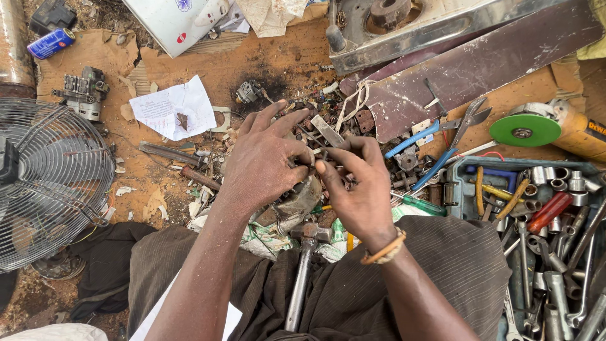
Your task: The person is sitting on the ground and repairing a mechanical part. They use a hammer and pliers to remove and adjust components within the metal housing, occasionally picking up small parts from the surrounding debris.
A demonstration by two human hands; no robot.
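Far left there's a wire-caged fan [53,183] lying on the ground, with a small metal engine part [85,93] and a crumpled sheet of paper [173,107] just past it. In the middle, the left hand [262,164] is curled over a small metal part [307,165], fingers closed round it. The right hand [356,189] meets it, fingertips pinching the same piece. So it looks like the fiddly bit: fitting or working something loose, held over the scrap pile just above the lap. I'd guess the next move needs a steady grip and a fine twist, not force. A hammer [304,268] rests on the lap below. Going right: blue-handled pliers [435,142], an angle grinder with a green disc [536,126], then a tray [464,165] full of sockets and spanners. No worktop, it's all on flattened cardboard [221,69] over dirt.
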